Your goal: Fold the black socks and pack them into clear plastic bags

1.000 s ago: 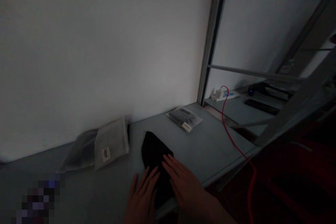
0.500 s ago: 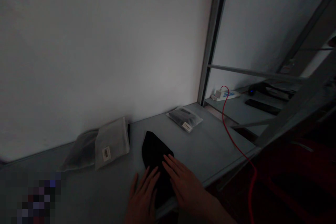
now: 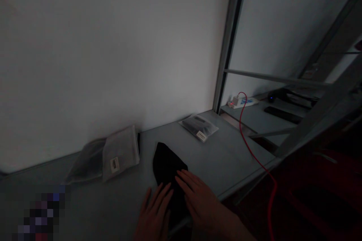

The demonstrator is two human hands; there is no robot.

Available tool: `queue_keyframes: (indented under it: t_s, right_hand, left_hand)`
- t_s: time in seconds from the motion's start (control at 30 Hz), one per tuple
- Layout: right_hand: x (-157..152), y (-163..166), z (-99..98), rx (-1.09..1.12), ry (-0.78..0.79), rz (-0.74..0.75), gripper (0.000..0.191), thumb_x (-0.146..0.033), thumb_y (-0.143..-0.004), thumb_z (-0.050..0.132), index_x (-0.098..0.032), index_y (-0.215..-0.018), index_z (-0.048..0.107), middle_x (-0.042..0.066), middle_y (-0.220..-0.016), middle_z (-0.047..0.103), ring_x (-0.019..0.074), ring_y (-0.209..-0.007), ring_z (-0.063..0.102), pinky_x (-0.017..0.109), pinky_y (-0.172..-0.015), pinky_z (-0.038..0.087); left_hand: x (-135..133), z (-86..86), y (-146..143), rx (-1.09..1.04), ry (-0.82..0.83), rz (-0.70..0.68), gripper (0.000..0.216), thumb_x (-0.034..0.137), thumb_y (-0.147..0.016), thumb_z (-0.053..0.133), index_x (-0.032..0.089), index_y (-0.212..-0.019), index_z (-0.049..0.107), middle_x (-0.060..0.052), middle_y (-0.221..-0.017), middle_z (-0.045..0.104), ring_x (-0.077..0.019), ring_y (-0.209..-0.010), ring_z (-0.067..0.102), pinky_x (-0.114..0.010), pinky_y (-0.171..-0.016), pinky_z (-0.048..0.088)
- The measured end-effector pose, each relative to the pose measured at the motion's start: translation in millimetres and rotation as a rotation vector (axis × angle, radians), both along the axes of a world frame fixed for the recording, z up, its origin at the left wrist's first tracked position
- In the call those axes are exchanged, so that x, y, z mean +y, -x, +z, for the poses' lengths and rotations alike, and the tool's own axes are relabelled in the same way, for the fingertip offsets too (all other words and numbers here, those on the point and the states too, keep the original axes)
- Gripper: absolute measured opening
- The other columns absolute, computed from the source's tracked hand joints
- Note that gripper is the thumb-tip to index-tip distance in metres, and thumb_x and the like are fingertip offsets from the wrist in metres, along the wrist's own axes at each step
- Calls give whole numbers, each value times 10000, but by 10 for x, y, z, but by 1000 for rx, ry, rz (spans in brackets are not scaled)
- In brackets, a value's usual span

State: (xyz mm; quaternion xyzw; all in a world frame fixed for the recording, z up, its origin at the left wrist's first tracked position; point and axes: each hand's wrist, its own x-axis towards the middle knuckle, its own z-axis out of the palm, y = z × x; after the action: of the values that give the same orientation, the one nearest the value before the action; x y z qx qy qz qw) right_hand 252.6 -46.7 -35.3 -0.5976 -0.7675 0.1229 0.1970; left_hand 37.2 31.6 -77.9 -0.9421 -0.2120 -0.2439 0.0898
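Note:
A black folded cloth item [image 3: 168, 162] lies flat on the grey tabletop [image 3: 223, 154], its pointed end toward the wall; its exact kind is too dark to make out. My left hand [image 3: 154, 211] rests on its left edge, fingers stretched out and slightly spread. On its right side lies my right hand [image 3: 199, 197], fingers extended and palm down. Both hands touch the cloth from above without gripping it. The near end of the cloth is partly hidden between my hands.
Left, two frosted bags [image 3: 120, 158] with dark contents overlap by the wall. A clear labelled pouch [image 3: 199, 127] lies further back. A red cable [image 3: 247, 145] runs from a white power strip [image 3: 246, 102] past the metal frame [image 3: 226, 45]. A dark flat object [image 3: 283, 115] lies beyond.
Both hands have slid very slightly toward me over the black cloth, which keeps nearly the same place. A reddish glow now shows at the power strip.

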Motion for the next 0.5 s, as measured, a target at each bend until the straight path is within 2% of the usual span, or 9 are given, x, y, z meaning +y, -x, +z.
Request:
queue_keyframes:
  t_s: [0.13,0.27,0.37,0.5]
  right_hand:
    - [-181,-58,-107,-66,-9,104,753,-226,-844,561,-160,-1522,238,125,-1569,266,280,-1438,256,453,-1159,300]
    - [-260,-118,-296,-194,-110,183,780,-116,-802,573,-136,-1513,254,166,-1537,322,297,-1414,309,465,-1136,332]
    - [-251,-161,-239,-130,-118,219,741,-140,-798,592,-147,-1486,319,164,-1491,416,292,-1361,397,467,-1133,329]
    - [-243,-212,26,160,-34,243,682,-213,-713,677,-169,-1367,489,150,-1305,593,291,-1223,524,455,-1084,382]
  left_hand:
    - [-89,-37,102,45,-96,-93,617,94,-850,419,230,-1451,388,-25,-1357,585,-184,-1263,519,-348,-1097,391]
    - [-227,-77,108,5,-209,-100,520,110,-884,396,194,-1391,480,-18,-1254,659,-172,-1180,569,-289,-1054,420]
    - [-292,-73,83,-71,-124,-64,487,113,-897,389,183,-1364,505,-42,-1121,717,-164,-1054,635,-253,-956,495]
    - [-301,-47,103,-154,114,-47,354,205,-912,450,199,-1238,587,-68,-991,737,-187,-955,679,-278,-904,539]
